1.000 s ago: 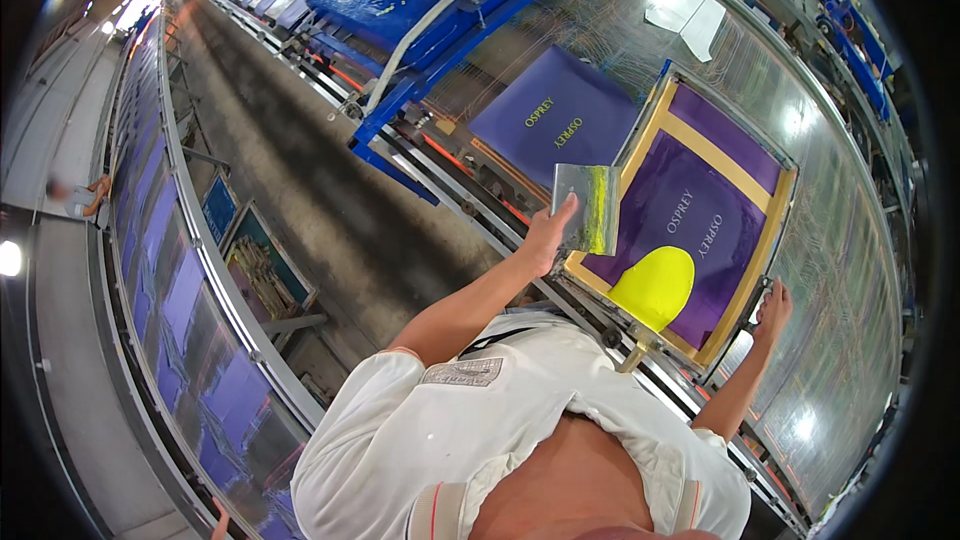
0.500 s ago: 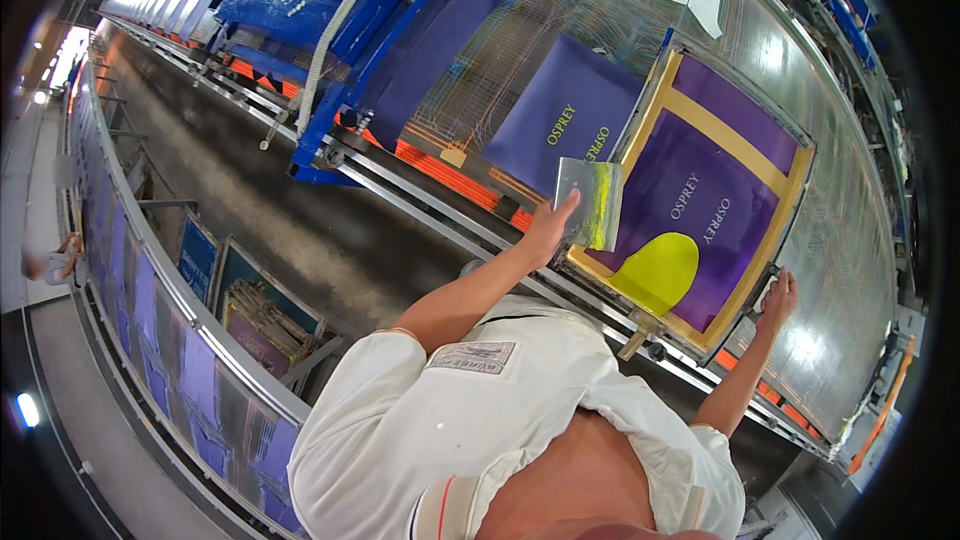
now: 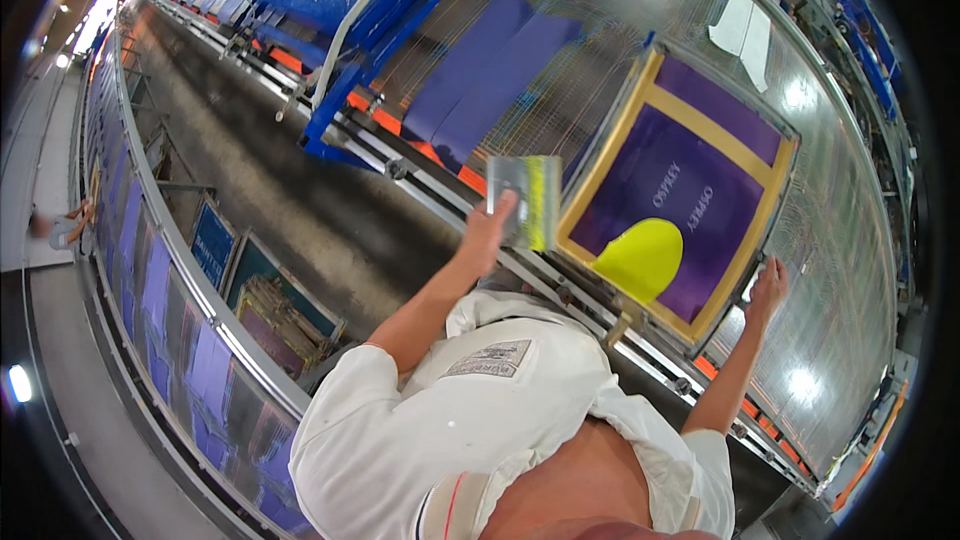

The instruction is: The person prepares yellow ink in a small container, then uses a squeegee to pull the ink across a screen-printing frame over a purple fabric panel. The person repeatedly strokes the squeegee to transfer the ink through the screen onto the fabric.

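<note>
Beside the screen [image 3: 620, 175], left hand [image 3: 484, 238] gripping squeegee [image 3: 539, 202], right hand [image 3: 768, 286] half-curled

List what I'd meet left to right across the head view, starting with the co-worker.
Co-worker → blue panel → squeegee in the left grip → yellow ink → right grip → orange strip.

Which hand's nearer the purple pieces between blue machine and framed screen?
Left: the left hand, holding the squeegee, is below those purple pieces in view; the right hand is across the framed screen from them.
</note>
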{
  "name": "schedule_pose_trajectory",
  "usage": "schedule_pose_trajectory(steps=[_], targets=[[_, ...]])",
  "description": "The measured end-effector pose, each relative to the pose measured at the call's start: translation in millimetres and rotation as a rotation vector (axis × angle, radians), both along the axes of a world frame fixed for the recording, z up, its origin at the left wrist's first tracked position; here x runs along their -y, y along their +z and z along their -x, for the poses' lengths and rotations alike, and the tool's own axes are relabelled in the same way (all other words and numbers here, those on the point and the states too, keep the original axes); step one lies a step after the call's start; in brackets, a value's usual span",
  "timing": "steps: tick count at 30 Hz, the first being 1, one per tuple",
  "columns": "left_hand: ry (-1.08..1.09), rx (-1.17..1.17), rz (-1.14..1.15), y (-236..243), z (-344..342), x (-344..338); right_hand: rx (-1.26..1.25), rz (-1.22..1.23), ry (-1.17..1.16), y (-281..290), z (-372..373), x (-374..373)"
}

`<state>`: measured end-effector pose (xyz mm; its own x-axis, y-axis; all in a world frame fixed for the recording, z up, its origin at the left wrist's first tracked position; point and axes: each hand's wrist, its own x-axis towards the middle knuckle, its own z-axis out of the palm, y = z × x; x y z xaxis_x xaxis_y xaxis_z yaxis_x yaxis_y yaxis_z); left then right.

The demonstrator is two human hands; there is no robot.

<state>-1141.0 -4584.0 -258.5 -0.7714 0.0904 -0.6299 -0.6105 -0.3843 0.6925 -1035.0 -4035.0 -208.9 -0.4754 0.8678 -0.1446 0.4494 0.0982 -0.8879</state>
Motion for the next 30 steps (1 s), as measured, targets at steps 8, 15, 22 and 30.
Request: schedule_pose_trajectory(steps=[8, 15, 22, 30], targets=[[0.464, -0.03, -0.071, -11.9, -30.2, 123.0, -0.064, 0.105, 0.131, -36.7, 121.6, 139.8], [0.541, -0.11, 0.057, 3.7, 29.5, 203.8, -0.129, -0.053, 0.121, -132.6, 198.7, 244.8], [-0.037, -0.331, 0.628, 15.5, 152.7, 278.9, -0.055, 0.051, 0.047, -136.1, 237.5, 343.8], [-0.588, -0.659, 1.108, 2.7, 254.9, 241.3, 0.037, -0.005, 0.027, -135.2, 241.9, 356.3]])
